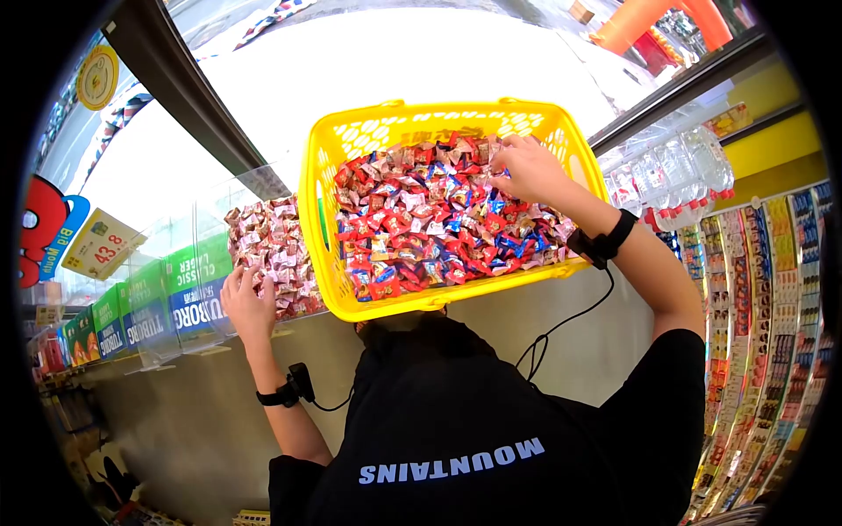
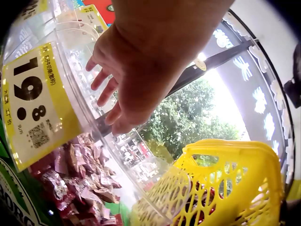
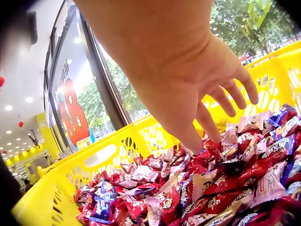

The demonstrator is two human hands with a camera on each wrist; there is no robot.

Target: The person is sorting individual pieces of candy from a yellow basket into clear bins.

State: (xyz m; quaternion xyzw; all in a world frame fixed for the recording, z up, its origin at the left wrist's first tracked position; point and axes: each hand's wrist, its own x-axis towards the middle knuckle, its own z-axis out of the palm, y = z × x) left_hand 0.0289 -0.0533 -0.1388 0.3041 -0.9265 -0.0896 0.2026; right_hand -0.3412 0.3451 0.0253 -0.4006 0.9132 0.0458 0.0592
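Note:
A yellow plastic basket (image 1: 326, 298) is filled with wrapped candies (image 1: 430, 223) in red, blue and pink. My right hand (image 1: 531, 171) is over the far right part of the pile. In the right wrist view its fingers (image 3: 228, 96) are spread and slightly bent, with the thumb tip right at the candies. My left hand (image 1: 248, 307) is left of the basket, beside a heap of pink-wrapped candies (image 1: 272, 237). The left wrist view shows its loosely extended fingers (image 2: 106, 89) above a clear plastic panel (image 2: 141, 193), holding nothing.
Green and blue Tuborg cartons (image 1: 197, 285) line the left side behind clear panels. A price sign (image 2: 42, 103) reading 19.8 stands by the pink candies. Water bottles (image 1: 667, 171) are on the right, next to shelves of small goods (image 1: 763, 324). A window frame (image 1: 189, 79) borders the far side.

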